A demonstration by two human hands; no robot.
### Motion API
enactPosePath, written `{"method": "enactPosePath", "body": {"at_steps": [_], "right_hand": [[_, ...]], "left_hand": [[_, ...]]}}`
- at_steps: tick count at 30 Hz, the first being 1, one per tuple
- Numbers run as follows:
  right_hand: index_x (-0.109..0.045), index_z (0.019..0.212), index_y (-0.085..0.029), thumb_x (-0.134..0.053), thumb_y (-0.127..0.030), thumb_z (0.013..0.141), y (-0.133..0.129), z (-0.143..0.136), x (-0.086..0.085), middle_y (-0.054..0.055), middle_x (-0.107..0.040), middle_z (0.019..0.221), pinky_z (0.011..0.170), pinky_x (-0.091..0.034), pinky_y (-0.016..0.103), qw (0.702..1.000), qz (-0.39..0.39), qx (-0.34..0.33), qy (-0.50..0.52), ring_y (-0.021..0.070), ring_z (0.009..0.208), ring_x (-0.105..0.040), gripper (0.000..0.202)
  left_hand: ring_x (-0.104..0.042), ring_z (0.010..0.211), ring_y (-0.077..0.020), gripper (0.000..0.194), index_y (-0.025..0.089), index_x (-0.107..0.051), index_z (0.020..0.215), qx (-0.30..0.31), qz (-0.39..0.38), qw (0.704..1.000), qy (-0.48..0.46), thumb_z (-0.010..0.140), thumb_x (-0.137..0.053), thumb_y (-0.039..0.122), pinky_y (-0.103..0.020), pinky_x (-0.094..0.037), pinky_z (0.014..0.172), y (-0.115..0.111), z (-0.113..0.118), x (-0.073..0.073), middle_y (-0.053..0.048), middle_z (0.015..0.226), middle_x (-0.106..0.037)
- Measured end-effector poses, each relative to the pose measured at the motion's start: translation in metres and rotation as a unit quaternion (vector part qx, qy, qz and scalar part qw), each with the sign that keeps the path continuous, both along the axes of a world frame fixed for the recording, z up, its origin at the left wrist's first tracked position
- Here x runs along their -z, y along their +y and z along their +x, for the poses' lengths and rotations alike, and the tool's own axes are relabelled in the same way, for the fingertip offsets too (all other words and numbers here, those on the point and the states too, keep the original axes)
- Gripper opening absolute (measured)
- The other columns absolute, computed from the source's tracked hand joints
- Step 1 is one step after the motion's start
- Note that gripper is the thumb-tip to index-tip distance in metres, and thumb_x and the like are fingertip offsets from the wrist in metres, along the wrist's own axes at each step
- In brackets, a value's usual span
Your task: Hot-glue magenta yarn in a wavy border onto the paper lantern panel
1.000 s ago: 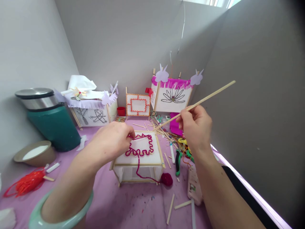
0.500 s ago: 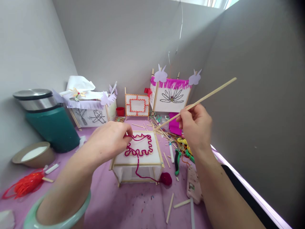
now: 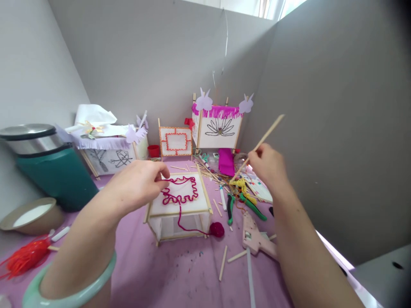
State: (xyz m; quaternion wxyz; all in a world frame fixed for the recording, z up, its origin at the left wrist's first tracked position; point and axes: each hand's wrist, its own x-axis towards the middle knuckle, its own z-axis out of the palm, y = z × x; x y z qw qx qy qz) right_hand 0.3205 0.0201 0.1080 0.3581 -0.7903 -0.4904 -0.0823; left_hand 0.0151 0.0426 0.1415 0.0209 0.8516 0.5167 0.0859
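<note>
My left hand [image 3: 144,182] is closed at the left edge of a loop of dark red yarn [image 3: 188,197], pinching a strand of it. The yarn lies in a wavy rectangle on the white top of a small box frame [image 3: 157,208] edged with thin wooden sticks. One strand runs down the front to a yarn ball [image 3: 217,229] on the table. My right hand [image 3: 266,164] grips a thin wooden stick [image 3: 269,131] at a slant, its lower tip over the pile of craft bits to the right of the box.
A pink glue gun [image 3: 255,235], green-handled pliers [image 3: 230,208] and loose sticks [image 3: 223,263] lie at the right. Behind stand decorated lanterns [image 3: 221,128] and an orange-trimmed panel [image 3: 176,141]. At the left are a teal bottle [image 3: 61,175], a bowl [image 3: 30,214] and red string [image 3: 27,256].
My right hand has carried the stick away from the box's back right corner, out over the craft pile, tilting it more steeply. The left hand stays at the yarn. The view has turned right.
</note>
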Motion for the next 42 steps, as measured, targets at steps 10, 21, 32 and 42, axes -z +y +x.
{"method": "enactPosePath", "body": {"at_steps": [10,21,32,42], "right_hand": [[-0.06,0.111,-0.015,-0.056,-0.036,0.093,0.013,-0.008,0.042,0.006,-0.064,0.106,0.075,-0.055,0.036,0.947,-0.265,-0.178,0.04,0.0178,0.087,-0.064,0.028],[-0.06,0.113,-0.016,-0.056,-0.034,0.093,-0.059,0.077,0.048,0.007,-0.063,0.112,0.08,-0.053,0.039,0.927,-0.368,-0.064,-0.019,0.0191,0.094,-0.063,0.027],[-0.067,0.088,-0.025,-0.043,-0.034,0.092,-0.144,0.03,0.069,0.001,-0.069,0.091,0.069,-0.043,0.028,0.94,-0.311,-0.129,-0.047,0.0182,0.081,-0.063,0.026],[-0.067,0.088,-0.023,-0.042,-0.037,0.092,-0.153,0.001,0.064,0.005,-0.066,0.094,0.069,-0.041,0.031,0.942,-0.288,-0.15,-0.081,0.0215,0.083,-0.061,0.028]], "left_hand": [[-0.064,0.079,-0.0239,0.022,0.029,-0.066,0.09,0.001,0.003,1.0,-0.005,0.078,-0.05,0.038,-0.033,-0.043,0.066,-0.007,0.002,-0.006,-0.002,0.085,-0.071],[-0.061,0.077,-0.0208,0.023,0.022,-0.066,0.095,-0.001,0.001,1.0,0.012,0.084,-0.048,0.027,-0.028,-0.039,0.065,-0.018,0.008,-0.011,-0.001,0.084,-0.071],[-0.06,0.077,-0.0168,0.028,0.022,-0.065,0.103,0.018,0.01,1.0,0.006,0.086,-0.044,0.03,-0.024,-0.039,0.067,-0.022,0.002,-0.013,0.001,0.088,-0.07],[-0.063,0.078,-0.0201,0.03,0.028,-0.065,0.104,0.032,-0.008,0.999,-0.003,0.081,-0.047,0.035,-0.028,-0.043,0.067,-0.012,-0.01,-0.01,-0.001,0.092,-0.07]]}}
